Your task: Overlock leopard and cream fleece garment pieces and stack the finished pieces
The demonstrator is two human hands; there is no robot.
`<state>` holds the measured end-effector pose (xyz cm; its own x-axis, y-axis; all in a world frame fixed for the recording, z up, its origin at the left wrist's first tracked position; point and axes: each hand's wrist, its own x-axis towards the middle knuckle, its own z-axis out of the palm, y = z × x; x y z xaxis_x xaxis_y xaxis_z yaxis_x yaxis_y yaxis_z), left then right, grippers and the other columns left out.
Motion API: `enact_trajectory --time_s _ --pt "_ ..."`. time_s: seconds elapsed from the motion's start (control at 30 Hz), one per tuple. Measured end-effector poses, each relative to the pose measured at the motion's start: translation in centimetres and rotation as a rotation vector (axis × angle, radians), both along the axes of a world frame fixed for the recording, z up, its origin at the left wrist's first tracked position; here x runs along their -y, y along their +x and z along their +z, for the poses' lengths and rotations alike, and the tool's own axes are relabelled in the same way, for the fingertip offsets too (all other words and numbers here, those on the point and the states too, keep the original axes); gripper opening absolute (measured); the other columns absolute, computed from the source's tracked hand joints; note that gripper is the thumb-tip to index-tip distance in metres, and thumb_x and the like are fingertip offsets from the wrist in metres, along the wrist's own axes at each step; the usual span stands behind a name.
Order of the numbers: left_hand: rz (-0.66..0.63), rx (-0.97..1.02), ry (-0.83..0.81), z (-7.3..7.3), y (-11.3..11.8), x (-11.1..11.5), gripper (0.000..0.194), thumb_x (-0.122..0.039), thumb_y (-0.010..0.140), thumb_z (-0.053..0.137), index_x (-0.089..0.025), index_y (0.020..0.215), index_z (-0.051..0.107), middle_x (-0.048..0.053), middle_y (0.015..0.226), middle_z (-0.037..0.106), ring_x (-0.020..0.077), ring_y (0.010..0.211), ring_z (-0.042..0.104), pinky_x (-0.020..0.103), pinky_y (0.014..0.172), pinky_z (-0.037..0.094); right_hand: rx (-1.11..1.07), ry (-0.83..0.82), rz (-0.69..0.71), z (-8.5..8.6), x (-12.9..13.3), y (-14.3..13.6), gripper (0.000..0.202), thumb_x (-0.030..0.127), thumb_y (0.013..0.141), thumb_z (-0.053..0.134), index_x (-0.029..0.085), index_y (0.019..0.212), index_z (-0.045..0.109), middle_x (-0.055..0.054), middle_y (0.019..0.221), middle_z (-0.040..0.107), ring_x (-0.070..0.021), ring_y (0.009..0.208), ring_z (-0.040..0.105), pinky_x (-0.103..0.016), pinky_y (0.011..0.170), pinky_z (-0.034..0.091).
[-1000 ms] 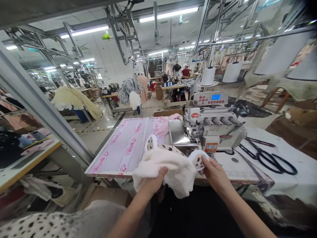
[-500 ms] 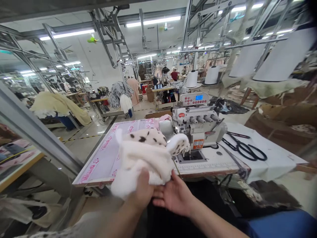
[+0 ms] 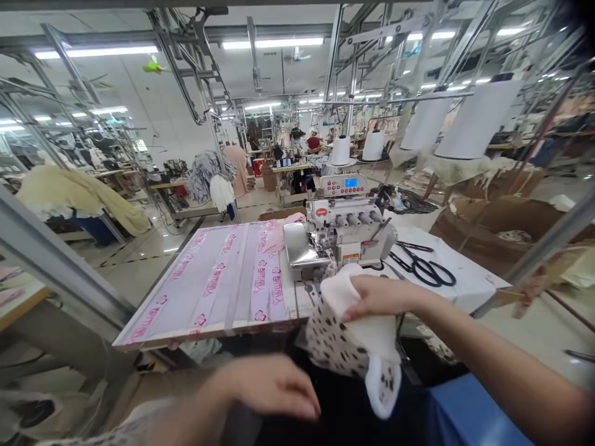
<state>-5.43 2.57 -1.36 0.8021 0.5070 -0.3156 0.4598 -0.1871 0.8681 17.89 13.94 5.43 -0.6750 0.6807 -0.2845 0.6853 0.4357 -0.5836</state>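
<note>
A white plush piece with dark spots (image 3: 332,341) hangs over the front edge of the sewing table, with a white-rimmed ear shape (image 3: 385,387) at its lower end. My right hand (image 3: 379,297) grips its white upper part, thumb and fingers closed on the cloth. Just behind that hand stands an overlock sewing machine (image 3: 353,229) with a shiny metal plate (image 3: 302,244) on its left. Lower and to the left, my left hand (image 3: 276,387) is apart from the cloth, somewhat blurred, its fingers loosely stretched and holding nothing.
Black scissors (image 3: 430,272) lie on white cloth right of the machine. A purple-white sheet with pink print (image 3: 186,297) covers the table's left side, with pink cloth (image 3: 279,232) at its back. Large thread cones (image 3: 478,121) stand at upper right. A metal post (image 3: 56,260) rises at left.
The plush piece has moved right and down, from above the printed sheet to the table's front edge. My left hand has let go of it; my right hand now grips it. The view has shifted right.
</note>
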Motion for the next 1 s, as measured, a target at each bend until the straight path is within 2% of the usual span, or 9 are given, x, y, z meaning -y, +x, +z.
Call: enact_trajectory --time_s 0.1,0.17,0.3,0.43,0.57,0.7,0.77,0.9,1.0 --pt "0.419 0.514 0.184 4.2 -0.3 -1.7 0.032 -0.041 0.085 0.047 -0.016 0.099 0.061 0.010 0.100 0.063 0.0192 0.095 0.057 0.031 0.086 0.043 0.326 0.145 0.224 0.2 3.0 -1.0 0.050 0.057 0.058 0.067 0.011 0.077 0.065 -0.005 0.064 0.058 -0.0174 0.055 0.051 -0.026 0.047 0.033" --pt "0.370 0.614 0.240 4.9 1.0 -3.4 0.046 -0.050 0.078 0.056 -0.018 0.112 0.055 0.011 0.115 0.056 0.0211 0.106 0.050 0.032 0.091 0.039 0.384 0.152 0.380 0.6 5.3 -2.0 0.045 0.052 0.058 0.069 0.014 0.082 0.067 -0.003 0.061 0.057 -0.0174 0.054 0.051 -0.025 0.046 0.031" --pt "0.057 0.373 -0.081 1.9 4.3 -6.3 0.063 -0.071 0.066 0.052 -0.015 0.095 0.062 0.006 0.091 0.062 0.0147 0.080 0.054 0.025 0.071 0.042 0.323 0.149 0.509 1.5 7.4 -2.4 0.041 0.045 0.061 0.070 0.020 0.094 0.067 -0.004 0.072 0.063 -0.0221 0.068 0.057 -0.026 0.052 0.034" --pt "0.036 0.350 -0.332 -1.1 4.6 -7.2 0.061 -0.073 0.058 0.058 -0.013 0.069 0.059 -0.002 0.053 0.051 0.0077 0.049 0.042 0.022 0.052 0.034 0.079 0.024 0.401 2.6 5.7 -0.5 0.038 0.032 0.069 0.065 0.025 0.106 0.063 -0.003 0.093 0.066 -0.0201 0.084 0.058 -0.027 0.069 0.040" --pt "0.099 0.315 -0.317 -0.9 3.1 -7.1 0.042 -0.053 0.063 0.070 -0.013 0.072 0.060 -0.004 0.056 0.047 0.0060 0.052 0.039 0.020 0.053 0.031 -0.057 -0.121 0.259 3.5 3.2 1.7 0.034 0.034 0.071 0.062 0.020 0.103 0.061 -0.002 0.099 0.063 -0.0181 0.089 0.057 -0.025 0.075 0.041" --pt "0.073 0.267 -0.081 0.4 3.3 -7.0 0.031 -0.045 0.070 0.066 -0.015 0.080 0.062 -0.001 0.078 0.055 0.0107 0.075 0.048 0.021 0.071 0.037 -0.194 -0.293 0.334 3.4 2.3 1.8 0.038 0.039 0.073 0.062 0.017 0.104 0.060 -0.004 0.103 0.061 -0.0189 0.096 0.055 -0.029 0.083 0.041" --pt "0.017 0.291 -0.041 0.6 4.0 -7.1 0.029 -0.043 0.069 0.068 -0.015 0.074 0.060 -0.003 0.073 0.051 0.0097 0.074 0.046 0.020 0.070 0.036 -0.251 -0.341 0.389 2.7 2.5 1.0 0.035 0.038 0.073 0.061 0.016 0.100 0.061 -0.004 0.099 0.061 -0.0182 0.095 0.055 -0.029 0.087 0.039" --pt "0.054 0.366 -0.255 -0.2 4.8 -7.4 0.040 -0.043 0.051 0.079 -0.013 0.063 0.055 -0.005 0.063 0.047 0.0075 0.065 0.044 0.019 0.065 0.037 -0.263 -0.298 0.377 1.2 3.3 -0.4 0.031 0.038 0.074 0.061 0.016 0.097 0.062 -0.002 0.093 0.061 -0.0161 0.089 0.054 -0.026 0.081 0.040" --pt "0.161 0.277 -0.334 -0.8 3.5 -7.5 0.042 -0.048 0.054 0.076 -0.014 0.073 0.060 -0.004 0.067 0.053 0.0069 0.062 0.046 0.019 0.063 0.039 -0.240 -0.197 0.272 0.8 3.3 0.3 0.032 0.036 0.075 0.060 0.017 0.101 0.059 -0.001 0.094 0.060 -0.0161 0.089 0.053 -0.026 0.080 0.039"
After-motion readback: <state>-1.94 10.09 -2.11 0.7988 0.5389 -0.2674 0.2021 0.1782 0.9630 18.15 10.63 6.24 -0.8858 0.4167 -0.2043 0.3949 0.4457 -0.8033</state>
